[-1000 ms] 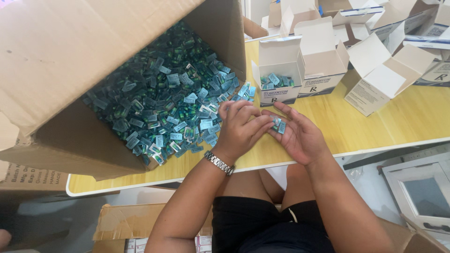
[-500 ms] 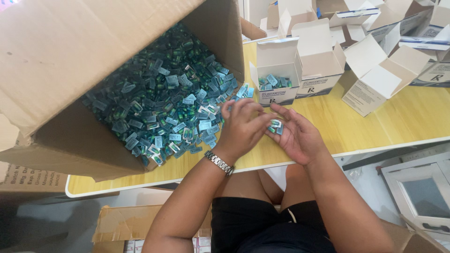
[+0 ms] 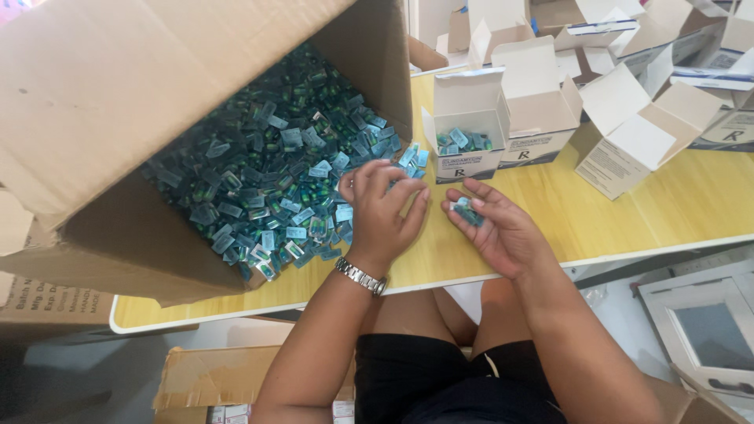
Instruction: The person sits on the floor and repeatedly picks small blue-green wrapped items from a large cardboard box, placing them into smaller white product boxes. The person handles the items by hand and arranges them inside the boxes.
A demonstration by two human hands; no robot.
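A large cardboard box (image 3: pixel 118 86) lies on its side on the yellow table (image 3: pixel 628 204), spilling several small teal blister packs (image 3: pixel 275 173). My left hand (image 3: pixel 381 212) rests at the box's mouth, fingers spread over the loose packs, a metal watch on its wrist. My right hand (image 3: pixel 491 224) is just to the right, palm up, cupping a few teal packs (image 3: pixel 465 210). Behind the hands stands a small open white carton (image 3: pixel 465 129) with packs inside.
More open white cartons (image 3: pixel 628 126) crowd the table's back right. The table's white front edge (image 3: pixel 503 275) runs just below my hands. Cardboard boxes (image 3: pixel 212 373) sit on the floor at lower left, and a grey-white object (image 3: pixel 707 322) at lower right.
My left hand has pulled away from my right palm and moved left onto the packs at the box's mouth. My right hand has stayed put, still cupping its packs.
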